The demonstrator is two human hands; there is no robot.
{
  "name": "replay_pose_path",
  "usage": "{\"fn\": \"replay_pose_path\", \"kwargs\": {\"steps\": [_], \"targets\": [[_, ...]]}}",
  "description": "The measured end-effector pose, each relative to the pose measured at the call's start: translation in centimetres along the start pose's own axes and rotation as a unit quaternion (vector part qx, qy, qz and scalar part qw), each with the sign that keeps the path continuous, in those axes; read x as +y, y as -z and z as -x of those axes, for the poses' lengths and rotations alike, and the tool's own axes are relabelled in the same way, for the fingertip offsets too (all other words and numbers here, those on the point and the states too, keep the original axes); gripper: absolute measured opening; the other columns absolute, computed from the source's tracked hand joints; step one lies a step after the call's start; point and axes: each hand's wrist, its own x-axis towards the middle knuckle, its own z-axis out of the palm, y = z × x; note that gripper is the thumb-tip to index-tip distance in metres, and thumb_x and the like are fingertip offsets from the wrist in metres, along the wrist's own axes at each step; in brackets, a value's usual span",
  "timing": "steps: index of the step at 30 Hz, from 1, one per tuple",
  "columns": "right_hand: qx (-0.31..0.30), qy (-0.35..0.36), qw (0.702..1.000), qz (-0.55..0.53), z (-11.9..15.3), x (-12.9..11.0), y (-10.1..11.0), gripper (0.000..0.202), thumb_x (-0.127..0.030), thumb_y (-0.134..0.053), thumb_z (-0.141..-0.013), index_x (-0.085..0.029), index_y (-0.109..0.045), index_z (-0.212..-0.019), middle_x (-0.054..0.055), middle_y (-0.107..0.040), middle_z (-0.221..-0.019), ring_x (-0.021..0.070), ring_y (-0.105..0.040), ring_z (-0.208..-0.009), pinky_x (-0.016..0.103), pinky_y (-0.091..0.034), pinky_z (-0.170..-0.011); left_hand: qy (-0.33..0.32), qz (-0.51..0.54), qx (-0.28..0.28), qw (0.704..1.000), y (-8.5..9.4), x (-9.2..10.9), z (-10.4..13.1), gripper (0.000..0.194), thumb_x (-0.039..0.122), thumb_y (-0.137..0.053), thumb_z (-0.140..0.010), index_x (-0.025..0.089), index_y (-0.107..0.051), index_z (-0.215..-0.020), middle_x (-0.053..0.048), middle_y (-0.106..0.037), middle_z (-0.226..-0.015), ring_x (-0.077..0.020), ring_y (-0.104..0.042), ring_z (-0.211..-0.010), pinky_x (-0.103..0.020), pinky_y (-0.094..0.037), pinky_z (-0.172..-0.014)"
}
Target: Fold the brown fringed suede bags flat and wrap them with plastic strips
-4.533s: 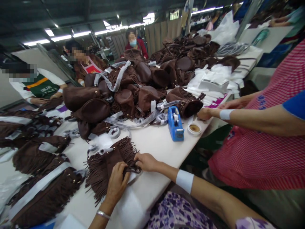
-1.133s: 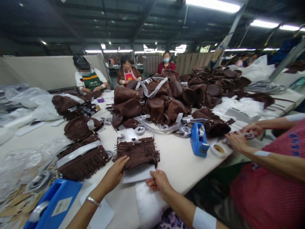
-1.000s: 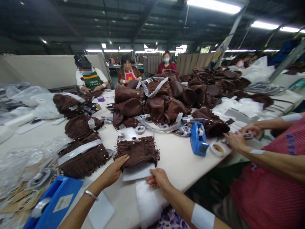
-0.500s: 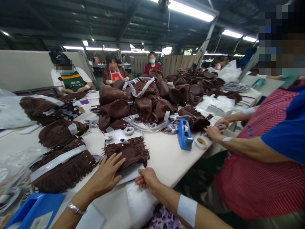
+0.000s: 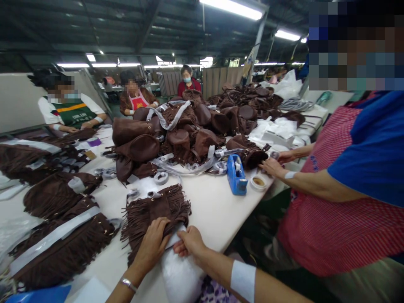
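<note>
A dark brown fringed bag (image 5: 151, 210) with metal eyelets lies on the table in front of me. My left hand (image 5: 151, 242) rests on its near part, fingers laid over the brown material and thumb stretched out beside a white sheet (image 5: 174, 239). The sheet sits at the bag's near edge, partly hidden under it. My right hand (image 5: 190, 243) has its fingers curled and pinches the sheet's right side. Below the hands, a puffy white bundle in clear plastic (image 5: 179, 273) hangs at the table edge.
More fringed bags (image 5: 63, 244) lie at left, and a large heap of brown bags (image 5: 189, 130) covers the table's middle. A blue tape dispenser (image 5: 236, 176) and a tape roll (image 5: 258, 183) stand at right. Beside them works a person in a red checked apron (image 5: 331, 202); others sit across.
My left hand has shifted right, nearer my right hand, its fingers closer together. The bag's near part now spreads lower over the white sheet. The view has turned slightly right.
</note>
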Motion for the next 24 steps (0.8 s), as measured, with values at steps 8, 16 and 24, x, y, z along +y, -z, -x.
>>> {"fn": "replay_pose_path", "kwargs": {"steps": [8, 16, 24], "targets": [[0.030, 0.113, 0.975, 0.191, 1.2, -1.3, 3.3, 0.026, -0.027, -0.058, -0.086, -0.016, -0.048, -0.108, 0.008, -0.069, -0.080, 0.0230, -0.069, -0.079, 0.032, -0.053, -0.070, -0.005, 0.006, 0.042, 0.999, -1.8, -1.3, 0.6, 0.039, 0.021, -0.054, -0.085, 0.023, -0.048, -0.123, -0.010, -0.055, -0.125, -0.0295, -0.051, -0.120, -0.052, -0.043, -0.103], [0.069, 0.407, 0.702, 0.581, 0.6, -5.1, 5.2, 0.029, -0.012, -0.045, -0.087, -0.018, -0.055, -0.114, 0.009, -0.061, -0.115, 0.0209, -0.061, -0.102, 0.030, -0.048, -0.085, -0.008, -0.002, 0.044, 0.999, -1.6, -0.9, 0.5, 0.038, 0.020, -0.053, -0.085, 0.024, -0.048, -0.123, -0.010, -0.055, -0.124, -0.0289, -0.052, -0.118, -0.052, -0.044, -0.102], [-0.059, 0.398, 0.634, 0.661, -1.9, -12.2, 5.6, 0.014, -0.009, -0.063, -0.071, -0.020, -0.067, -0.080, 0.005, -0.071, -0.086, 0.0233, -0.065, -0.086, 0.028, -0.046, -0.074, -0.011, -0.012, 0.050, 0.999, -1.4, -0.9, 0.6, 0.036, 0.024, -0.053, -0.087, 0.023, -0.048, -0.122, -0.010, -0.055, -0.123, -0.0283, -0.053, -0.118, -0.049, -0.046, -0.103]]}}
